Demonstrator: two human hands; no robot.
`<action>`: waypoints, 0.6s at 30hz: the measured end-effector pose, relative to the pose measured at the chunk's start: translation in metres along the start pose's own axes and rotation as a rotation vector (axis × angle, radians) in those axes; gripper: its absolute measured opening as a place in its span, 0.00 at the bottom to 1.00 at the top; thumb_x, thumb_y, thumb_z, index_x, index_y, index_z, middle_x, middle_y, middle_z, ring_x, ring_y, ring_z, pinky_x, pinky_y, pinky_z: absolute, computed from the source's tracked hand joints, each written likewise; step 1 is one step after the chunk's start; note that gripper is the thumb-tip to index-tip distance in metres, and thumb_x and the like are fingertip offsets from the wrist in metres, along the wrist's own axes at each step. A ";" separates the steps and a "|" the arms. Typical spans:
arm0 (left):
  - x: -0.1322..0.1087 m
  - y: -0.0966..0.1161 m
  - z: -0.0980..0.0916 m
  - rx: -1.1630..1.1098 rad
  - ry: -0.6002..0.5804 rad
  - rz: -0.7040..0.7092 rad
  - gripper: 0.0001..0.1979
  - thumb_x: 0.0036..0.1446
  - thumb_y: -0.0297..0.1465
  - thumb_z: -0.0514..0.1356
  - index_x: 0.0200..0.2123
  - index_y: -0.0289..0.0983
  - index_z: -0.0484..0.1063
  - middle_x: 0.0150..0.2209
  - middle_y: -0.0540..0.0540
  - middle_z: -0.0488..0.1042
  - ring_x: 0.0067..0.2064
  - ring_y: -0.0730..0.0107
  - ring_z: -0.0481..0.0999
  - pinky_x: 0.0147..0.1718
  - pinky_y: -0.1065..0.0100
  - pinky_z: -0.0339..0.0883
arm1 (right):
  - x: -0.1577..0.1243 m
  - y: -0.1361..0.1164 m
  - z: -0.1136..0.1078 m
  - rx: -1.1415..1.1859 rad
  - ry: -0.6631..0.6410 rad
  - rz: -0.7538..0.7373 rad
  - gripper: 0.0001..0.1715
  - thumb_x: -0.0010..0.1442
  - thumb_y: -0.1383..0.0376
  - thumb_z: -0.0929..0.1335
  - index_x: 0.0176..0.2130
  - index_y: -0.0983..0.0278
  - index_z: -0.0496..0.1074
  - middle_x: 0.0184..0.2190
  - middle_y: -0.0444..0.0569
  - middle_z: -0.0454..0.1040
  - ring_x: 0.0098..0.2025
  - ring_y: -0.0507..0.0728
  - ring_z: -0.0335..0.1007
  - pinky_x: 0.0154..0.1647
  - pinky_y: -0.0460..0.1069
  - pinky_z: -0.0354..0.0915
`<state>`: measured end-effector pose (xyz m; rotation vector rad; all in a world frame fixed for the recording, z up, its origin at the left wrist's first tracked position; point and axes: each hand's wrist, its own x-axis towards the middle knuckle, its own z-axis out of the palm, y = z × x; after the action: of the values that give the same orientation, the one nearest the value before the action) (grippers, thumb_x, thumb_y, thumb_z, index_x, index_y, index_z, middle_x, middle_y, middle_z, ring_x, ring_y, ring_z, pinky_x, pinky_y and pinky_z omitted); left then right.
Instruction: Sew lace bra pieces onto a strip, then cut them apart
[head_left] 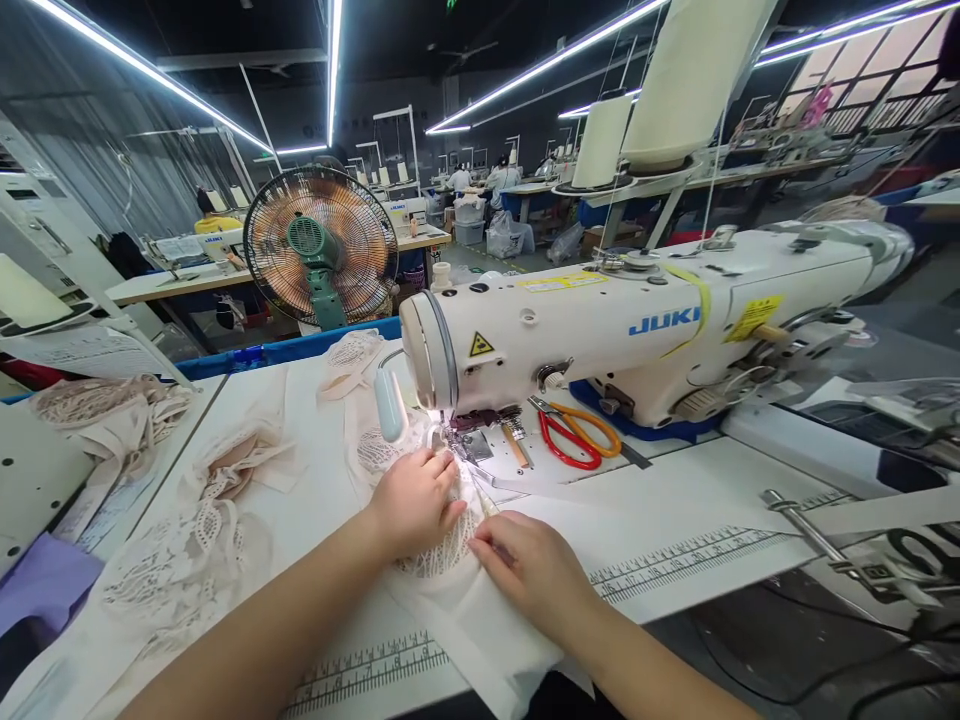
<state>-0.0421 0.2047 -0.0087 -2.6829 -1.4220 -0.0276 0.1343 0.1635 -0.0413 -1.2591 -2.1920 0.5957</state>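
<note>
A white JUKI sewing machine stands on the white table. A pale lace and white fabric piece lies under its needle area. My left hand rests on the lace just before the needle, fingers curled and pressing the cloth down. A little nearer and to the right, my right hand pinches the fabric's edge with its fingers together.
Red and orange scissors lie under the machine arm. Lace pieces are piled at the left. A fan stands behind the table. Large thread cones sit above the machine. Other workers sit at distant tables.
</note>
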 end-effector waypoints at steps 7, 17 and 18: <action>-0.002 0.001 0.011 -0.088 0.080 -0.047 0.24 0.57 0.39 0.53 0.52 0.30 0.66 0.53 0.35 0.68 0.52 0.52 0.68 0.49 0.55 0.66 | 0.003 0.000 -0.004 -0.004 -0.007 0.036 0.12 0.60 0.66 0.61 0.27 0.63 0.68 0.24 0.45 0.70 0.27 0.54 0.65 0.27 0.47 0.56; 0.001 0.001 0.011 -0.082 0.081 -0.025 0.23 0.58 0.40 0.53 0.51 0.30 0.66 0.52 0.35 0.69 0.51 0.51 0.68 0.46 0.55 0.68 | 0.001 0.003 -0.008 -0.016 -0.036 0.056 0.12 0.60 0.66 0.60 0.28 0.62 0.68 0.25 0.46 0.71 0.28 0.55 0.66 0.28 0.48 0.58; 0.001 0.001 0.011 -0.082 0.081 -0.028 0.24 0.58 0.40 0.53 0.51 0.30 0.66 0.52 0.35 0.69 0.51 0.51 0.68 0.46 0.55 0.68 | 0.002 0.003 -0.008 -0.017 -0.041 0.058 0.12 0.60 0.66 0.60 0.28 0.62 0.68 0.25 0.46 0.71 0.28 0.55 0.66 0.28 0.48 0.58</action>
<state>-0.0406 0.2060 -0.0199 -2.6927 -1.4645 -0.1982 0.1407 0.1672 -0.0371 -1.3344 -2.2046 0.6331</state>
